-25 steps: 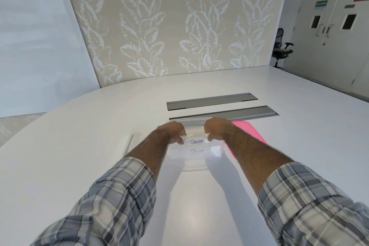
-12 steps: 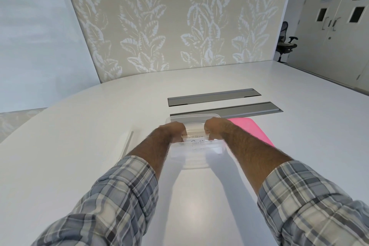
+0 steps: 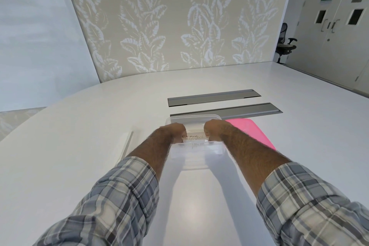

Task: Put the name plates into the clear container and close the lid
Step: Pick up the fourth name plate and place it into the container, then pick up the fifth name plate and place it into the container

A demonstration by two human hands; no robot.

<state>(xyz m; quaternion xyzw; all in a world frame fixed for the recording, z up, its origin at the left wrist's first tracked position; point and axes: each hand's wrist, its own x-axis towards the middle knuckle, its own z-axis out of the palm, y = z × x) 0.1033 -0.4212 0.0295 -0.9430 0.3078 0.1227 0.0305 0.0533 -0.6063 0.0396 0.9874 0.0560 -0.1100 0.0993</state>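
Over the open clear container (image 3: 193, 118), near the middle of the white table (image 3: 79, 126), holding a name plate (image 3: 196, 137) level by its two short ends. Left hand (image 3: 175, 132) pinching the left end, right hand (image 3: 214, 130) the right, fingers of both curled down round the ends, fingertips hidden behind the knuckles. About level with the rim, handwritten face turned to the near side; cannot tell whether touching the walls yet. Just below, through the near wall, a second line of handwriting: perhaps another plate already inside, perhaps a reflection.

Probably light, stiff and thin, a clear plastic strip with a paper label. Smooth, so likely slippery under a loose pinch. Best held as now, by the ends, leaving the lettered face free. Seems to leave room at each end for the fingers between plate and walls, so can be lowered level and released low, not dropped.

As for the container: likely thin-walled, springy, and light enough to slide on the glossy top if nudged. Just beside it on the right, a pink lid (image 3: 249, 132), flat on the table, not yet on. Near on the left, a clear strip (image 3: 126, 144) lying flat, possibly another plate.
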